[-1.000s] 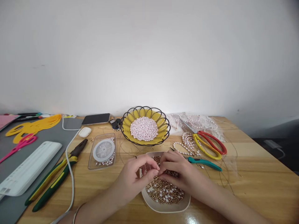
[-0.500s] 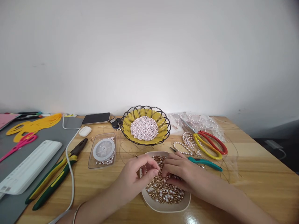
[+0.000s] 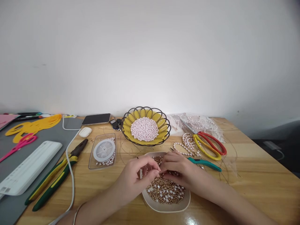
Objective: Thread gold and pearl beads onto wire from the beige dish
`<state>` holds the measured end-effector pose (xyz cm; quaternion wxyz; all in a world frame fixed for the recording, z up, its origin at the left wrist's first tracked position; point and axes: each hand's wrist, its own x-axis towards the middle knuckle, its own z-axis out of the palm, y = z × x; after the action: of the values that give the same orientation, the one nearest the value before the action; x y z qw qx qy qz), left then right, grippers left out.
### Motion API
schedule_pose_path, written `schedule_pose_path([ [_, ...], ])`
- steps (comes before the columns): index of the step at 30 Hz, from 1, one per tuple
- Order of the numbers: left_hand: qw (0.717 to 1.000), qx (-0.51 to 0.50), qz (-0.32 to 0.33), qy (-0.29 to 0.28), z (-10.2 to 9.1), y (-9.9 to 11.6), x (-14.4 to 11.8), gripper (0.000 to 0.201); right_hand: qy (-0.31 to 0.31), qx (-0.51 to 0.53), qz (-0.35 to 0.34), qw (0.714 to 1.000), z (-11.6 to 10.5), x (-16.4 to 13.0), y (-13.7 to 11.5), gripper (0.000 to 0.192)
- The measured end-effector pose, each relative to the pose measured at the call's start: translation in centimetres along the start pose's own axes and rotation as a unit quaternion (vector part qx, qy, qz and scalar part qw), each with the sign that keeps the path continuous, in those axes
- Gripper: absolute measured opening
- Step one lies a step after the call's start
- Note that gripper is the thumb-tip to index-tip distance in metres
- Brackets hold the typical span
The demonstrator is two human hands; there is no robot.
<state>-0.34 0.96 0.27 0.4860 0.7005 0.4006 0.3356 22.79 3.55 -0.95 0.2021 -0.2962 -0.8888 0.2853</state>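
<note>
My left hand (image 3: 136, 178) and my right hand (image 3: 179, 170) meet fingertip to fingertip over a white bowl (image 3: 164, 207) filled with gold and pearl beads (image 3: 165, 190). The left thumb and forefinger pinch a thin wire with small beads on it (image 3: 146, 171). The right fingertips press together at the wire's end, beside the left thumb; whatever they hold is too small to make out. Both hands hover just above the beads in the bowl.
A yellow wire basket of pink pearls (image 3: 145, 128) stands behind the bowl. Teal pliers (image 3: 203, 162), red-yellow scissors (image 3: 208, 143) and pearl strands (image 3: 187, 143) lie to the right. A thread spool in a clear tray (image 3: 103, 151), green-yellow pliers (image 3: 56, 176), a white cable (image 3: 70, 175) and a white board (image 3: 28, 168) lie left.
My right hand dipped down toward the beads, then rose again so its fingertips meet the left hand's. The left hand has stayed almost still.
</note>
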Motion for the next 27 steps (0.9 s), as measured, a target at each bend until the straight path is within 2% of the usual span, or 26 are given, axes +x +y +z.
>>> schedule_pose_path([
  [6,1.0,0.006,-0.005,0.0,0.0,-0.2,-0.1,0.013,-0.037,-0.09,0.014,0.995,-1.2,0.3,-0.2,0.027],
  [14,1.0,0.02,0.004,-0.004,0.1,-0.2,0.0,0.012,-0.055,-0.039,0.035,0.997,-0.8,0.2,-0.4,0.012],
  [20,1.0,0.012,0.016,-0.002,0.1,0.0,0.0,0.012,-0.031,-0.016,0.028,0.999,0.0,0.0,-0.3,0.01],
  [22,1.0,0.011,0.018,-0.005,0.1,0.2,-0.1,0.011,-0.002,0.021,0.027,0.999,-0.1,0.0,-0.5,0.01],
  [24,1.0,0.008,0.015,-0.013,0.1,0.3,-0.2,0.011,0.042,0.11,0.043,0.992,-0.3,0.0,-0.7,0.008],
  [27,0.999,0.008,0.03,-0.024,0.1,0.4,-0.3,0.013,0.096,0.294,0.075,0.948,-0.6,0.1,-0.9,0.001],
])
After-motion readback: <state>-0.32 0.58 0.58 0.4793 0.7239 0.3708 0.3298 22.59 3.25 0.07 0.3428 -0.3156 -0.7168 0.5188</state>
